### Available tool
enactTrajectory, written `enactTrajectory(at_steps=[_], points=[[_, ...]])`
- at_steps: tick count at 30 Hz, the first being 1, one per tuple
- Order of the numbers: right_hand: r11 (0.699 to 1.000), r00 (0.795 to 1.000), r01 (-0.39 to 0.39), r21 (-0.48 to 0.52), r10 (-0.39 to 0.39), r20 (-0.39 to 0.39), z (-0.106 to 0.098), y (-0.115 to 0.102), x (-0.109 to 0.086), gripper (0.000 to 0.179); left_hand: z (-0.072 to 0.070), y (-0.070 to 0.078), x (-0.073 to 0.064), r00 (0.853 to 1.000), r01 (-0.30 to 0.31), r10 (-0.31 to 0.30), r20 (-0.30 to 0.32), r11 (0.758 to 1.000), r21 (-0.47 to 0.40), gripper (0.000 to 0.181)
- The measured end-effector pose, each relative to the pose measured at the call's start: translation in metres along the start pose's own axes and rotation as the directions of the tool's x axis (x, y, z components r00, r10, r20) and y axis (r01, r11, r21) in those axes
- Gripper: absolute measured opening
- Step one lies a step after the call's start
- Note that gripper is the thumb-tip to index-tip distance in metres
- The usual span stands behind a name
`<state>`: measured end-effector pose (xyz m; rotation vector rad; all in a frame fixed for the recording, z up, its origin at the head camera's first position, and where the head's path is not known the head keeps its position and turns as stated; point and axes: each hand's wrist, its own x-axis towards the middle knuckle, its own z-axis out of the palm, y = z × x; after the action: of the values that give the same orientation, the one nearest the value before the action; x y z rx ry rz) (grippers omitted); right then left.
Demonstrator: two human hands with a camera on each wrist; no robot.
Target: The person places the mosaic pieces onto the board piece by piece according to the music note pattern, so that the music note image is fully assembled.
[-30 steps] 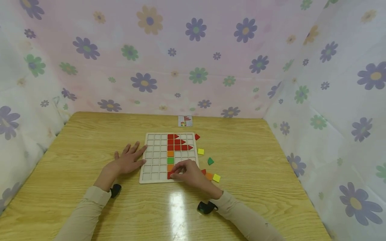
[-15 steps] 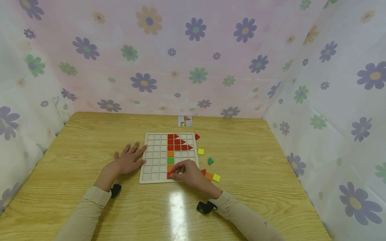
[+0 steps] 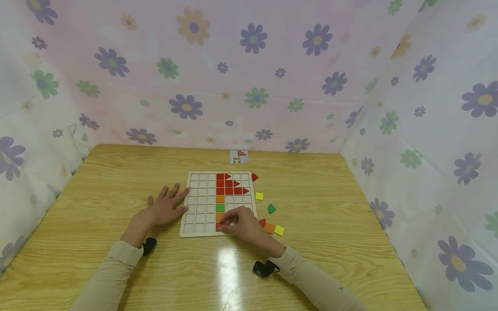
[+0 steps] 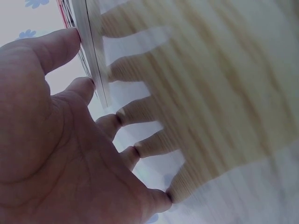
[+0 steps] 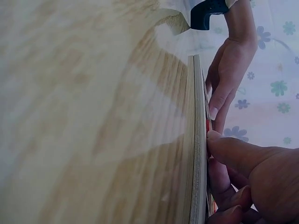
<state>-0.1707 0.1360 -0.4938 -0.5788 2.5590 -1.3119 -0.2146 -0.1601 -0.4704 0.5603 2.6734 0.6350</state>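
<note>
In the head view, a wooden grid board lies flat on the table, between a person's two hands. The left hand is spread wide on the tabletop, its thumb and forefinger touching the board's left edge. The right hand reaches over the board's near right part, thumb and forefinger pinching a red tile in the bottom row, fourth column from the left. Above that tile the same column carries an orange tile, a green tile and another orange one, then red pieces that run rightward in three rows, each ending in a point. Right of the board lie loose pieces in red, yellow, green and orange, some partly behind the right hand. A small printed card sits beyond the board, near the table's far edge. The left wrist view shows the left palm, fingers apart, their tips mirrored in the glossy tabletop, with thumb and forefinger against the board's edge. In the right wrist view the board is nearly edge-on; the right thumb meets the red tile, the other fingers are bent below, and the left hand appears beyond.
</note>
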Motion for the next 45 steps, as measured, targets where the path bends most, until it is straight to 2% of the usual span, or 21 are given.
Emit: enactTrajectory(at_steps=[12,24,30,37,45], points=[[1.0,1.0,-0.017,0.023,0.018,-0.012,0.0,-0.004,-0.001,0.003,0.002,-0.002,0.002,1.0,-0.003,0.003,-0.005,1.0,0.0,0.071],[1.0,0.999,-0.018,-0.008,0.018,-0.035,0.0,-0.006,-0.002,0.006,0.002,-0.002,0.003,1.0,0.001,-0.001,-0.005,1.0,0.009,0.071],[1.0,1.0,-0.013,0.011,0.013,-0.012,-0.001,-0.005,-0.003,0.006,0.003,-0.002,0.002,1.0,0.002,-0.002,-0.004,1.0,0.01,0.07],[0.997,0.999,-0.03,0.078,0.027,0.038,-0.006,-0.001,-0.002,0.009,0.002,-0.001,0.001,1.0,-0.001,0.001,-0.007,1.0,0.007,0.07],[0.992,0.997,-0.004,0.128,-0.005,0.073,-0.011,0.0,-0.002,0.012,0.001,0.0,0.0,1.0,0.001,0.0,-0.007,1.0,0.01,0.069]])
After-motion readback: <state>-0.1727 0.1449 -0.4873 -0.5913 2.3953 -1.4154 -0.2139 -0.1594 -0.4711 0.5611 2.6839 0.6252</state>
